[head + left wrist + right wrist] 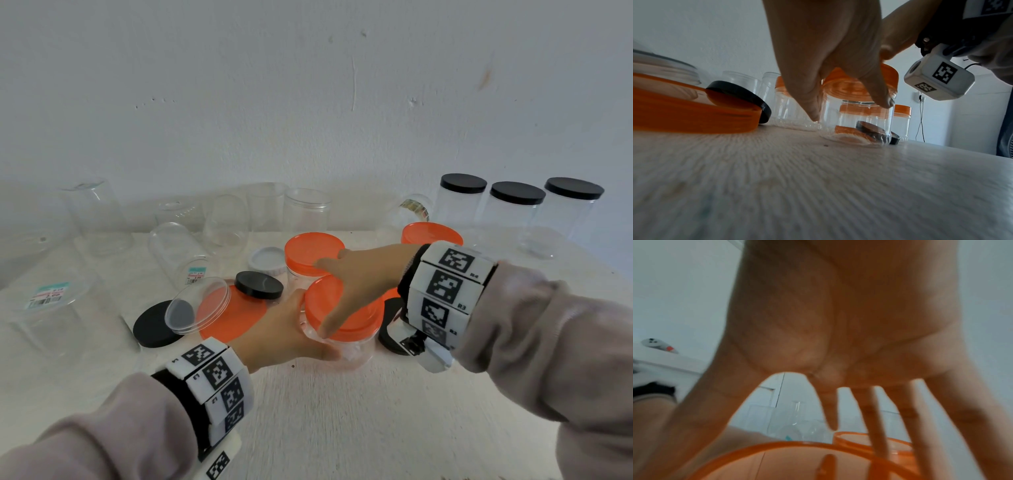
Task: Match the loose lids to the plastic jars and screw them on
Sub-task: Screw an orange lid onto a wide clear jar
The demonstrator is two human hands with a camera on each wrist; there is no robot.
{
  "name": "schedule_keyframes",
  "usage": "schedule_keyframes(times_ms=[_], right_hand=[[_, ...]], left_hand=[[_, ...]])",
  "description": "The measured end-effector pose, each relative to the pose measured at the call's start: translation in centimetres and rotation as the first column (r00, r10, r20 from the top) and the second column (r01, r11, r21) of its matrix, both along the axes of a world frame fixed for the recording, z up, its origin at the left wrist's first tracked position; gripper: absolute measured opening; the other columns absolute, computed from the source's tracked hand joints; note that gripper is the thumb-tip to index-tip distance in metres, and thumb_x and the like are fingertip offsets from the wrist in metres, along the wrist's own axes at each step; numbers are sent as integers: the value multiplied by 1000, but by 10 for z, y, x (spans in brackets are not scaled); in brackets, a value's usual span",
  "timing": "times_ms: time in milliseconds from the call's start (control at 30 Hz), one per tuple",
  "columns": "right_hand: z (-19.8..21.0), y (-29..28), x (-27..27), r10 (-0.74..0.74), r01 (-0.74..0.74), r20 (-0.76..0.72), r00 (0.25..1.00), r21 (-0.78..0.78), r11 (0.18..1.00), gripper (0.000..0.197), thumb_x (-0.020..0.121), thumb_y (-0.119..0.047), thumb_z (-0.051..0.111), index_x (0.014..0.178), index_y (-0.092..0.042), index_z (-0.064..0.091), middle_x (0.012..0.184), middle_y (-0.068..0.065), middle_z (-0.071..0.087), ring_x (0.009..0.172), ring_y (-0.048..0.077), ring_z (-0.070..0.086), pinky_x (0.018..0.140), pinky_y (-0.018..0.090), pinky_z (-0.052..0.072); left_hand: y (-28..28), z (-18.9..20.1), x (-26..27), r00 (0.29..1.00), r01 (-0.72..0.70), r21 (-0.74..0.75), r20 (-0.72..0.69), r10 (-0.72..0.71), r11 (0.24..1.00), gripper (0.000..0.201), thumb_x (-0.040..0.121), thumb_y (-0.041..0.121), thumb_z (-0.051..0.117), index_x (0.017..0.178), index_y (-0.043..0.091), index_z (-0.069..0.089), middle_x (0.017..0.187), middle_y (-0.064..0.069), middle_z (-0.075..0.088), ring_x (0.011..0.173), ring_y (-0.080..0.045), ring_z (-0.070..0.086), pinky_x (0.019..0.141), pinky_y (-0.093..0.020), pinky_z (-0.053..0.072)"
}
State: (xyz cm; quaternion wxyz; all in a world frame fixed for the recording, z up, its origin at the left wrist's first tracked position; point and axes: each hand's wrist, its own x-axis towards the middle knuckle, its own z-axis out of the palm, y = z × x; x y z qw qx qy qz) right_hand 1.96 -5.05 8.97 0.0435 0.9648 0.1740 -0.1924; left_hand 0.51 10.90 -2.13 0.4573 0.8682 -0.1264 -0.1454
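Sleeves: both my grey sleeves fill the bottom corners of the head view, tag bands on each wrist.
Far left: bunch of clear jars (97,219) with no lids, some upright, a couple with price stickers, kinda blurry.
Loose lids: black lid (156,325) flat on the table (342,428), clear lid (198,305) tilted up between it and a big orange lid (233,317). Another black lid (259,284) sits on the orange one's far edge, and a white lid (267,260) lies just behind.
Left hand: my left hand (284,334) wraps the side of the small clear jar (349,353), thumb and fingers curled round it. It stands upright on the table, pretty much dead center.
Jar lid: orange lid (342,305) is sitting on that jar's mouth, can't tell how far it's screwed on.
Right hand: my right hand (359,277) is over the lid, fingers spread wide, thumb reaching down the near rim. Can't honestly tell if it's gripping or just resting there.
Behind: two more orange-lidded jars (313,253) just past my hands.
Far right: three tall jars with black lids (462,183) on, lined up near the wall.
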Motion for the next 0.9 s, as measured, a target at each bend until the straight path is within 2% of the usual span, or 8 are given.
schedule_keyframes(times_ms=[100, 267, 400, 433, 500, 733, 867, 900], right_hand=[[7, 4, -1, 58, -55, -18, 998, 120, 991, 34, 99, -15, 51, 133, -14, 51, 130, 7, 53, 125, 34, 48, 94, 25, 41], [4, 5, -3, 73, -82, -59, 996, -157, 984, 89, 76, -74, 56, 149, -33, 24, 143, -1, 34, 66, 9, 48, 71, 32, 39], [22, -3, -4, 55, -49, 50, 997, -114, 992, 34, 100, -16, 49, 112, 13, 35, 128, 12, 37, 91, 23, 48, 62, 12, 41], [21, -5, -1, 12, -10, 38, 999, -65, 998, 63, 100, -12, 49, 73, 33, 15, 100, 7, 36, 103, 29, 45, 74, 6, 41], [16, -8, -6, 96, -99, -60, 994, -42, 994, 65, 89, -39, 65, 137, -57, 27, 151, -3, 26, 132, 31, 35, 102, 27, 36], [-5, -1, 6, 97, -97, -13, 995, -72, 993, 99, 65, -82, 59, 146, -36, 25, 132, -4, 40, 61, 6, 43, 60, 26, 36], [-4, -2, 5, 63, -66, -29, 998, -152, 986, 102, 67, -78, 63, 148, -32, 22, 141, 0, 37, 109, 21, 53, 81, 31, 43], [10, -4, -6, 12, -20, -69, 998, -108, 994, 70, 74, -64, 69, 127, -70, 22, 146, 2, 32, 119, 27, 48, 84, 26, 44]], left_hand=[[0, 0, 0, 1000, -4, -13, -16, 4, 1000, 107, 58, 36, 91, 143, 33, 27, 135, 16, 51, 124, -6, 49, 107, -36, 42], [-1, -1, 0, 1000, -6, -21, -17, 5, 1000, 102, 60, 33, 91, 143, 31, 31, 132, 16, 54, 121, -3, 51, 105, -32, 43], [-2, 0, -1, 1000, 4, -29, -24, -5, 1000, 100, 62, 31, 90, 142, 31, 30, 134, 17, 51, 123, -4, 49, 103, -28, 42], [-2, -1, -1, 1000, 5, -33, -27, -6, 999, 99, 62, 32, 90, 140, 32, 30, 134, 18, 50, 124, -4, 48, 103, -26, 41], [-2, -1, -1, 999, 15, -41, -30, -16, 999, 96, 63, 31, 90, 134, 40, 27, 133, 20, 48, 123, 0, 47, 98, -18, 41], [-2, -2, 0, 1000, 5, -48, -24, -6, 999, 102, 61, 32, 91, 143, 32, 30, 134, 17, 52, 124, -3, 49, 107, -33, 41], [-1, -1, 0, 1000, 4, -33, -22, -5, 999, 103, 60, 35, 91, 143, 31, 30, 134, 17, 51, 124, -5, 48, 107, -33, 41], [-1, -1, 0, 1000, 5, -29, -22, -6, 1000, 103, 60, 36, 91, 143, 32, 30, 135, 18, 50, 124, -5, 48, 105, -30, 42]])
